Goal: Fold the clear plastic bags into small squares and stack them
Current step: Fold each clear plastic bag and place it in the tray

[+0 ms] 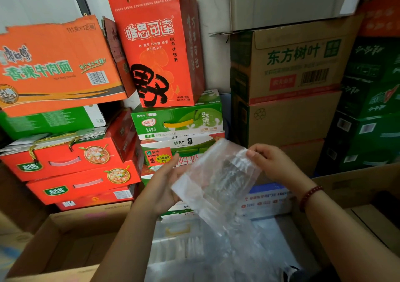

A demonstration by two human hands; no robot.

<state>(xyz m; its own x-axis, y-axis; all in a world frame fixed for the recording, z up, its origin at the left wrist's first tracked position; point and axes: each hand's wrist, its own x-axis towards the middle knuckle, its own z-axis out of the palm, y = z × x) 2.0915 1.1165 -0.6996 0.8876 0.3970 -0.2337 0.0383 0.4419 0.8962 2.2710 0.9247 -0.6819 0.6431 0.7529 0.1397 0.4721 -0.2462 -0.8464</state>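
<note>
Cardboard boxes (290, 65) pile up behind, brown, red and green. Left hand (164, 186) and right hand (270, 162) pinch a thin, crinkly clear plastic bag (216, 177) held up between them.

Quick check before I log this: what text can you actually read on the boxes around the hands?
"香辣牛肉面", "111克×12": orange noodle carton
"唯思可達", "野": red gift bag
"东方树叶": brown carton
"Milky Drink", "蒙牛": green milk box
Barcodes and small print: too blurred.
Clear plastic bag: none.
</note>
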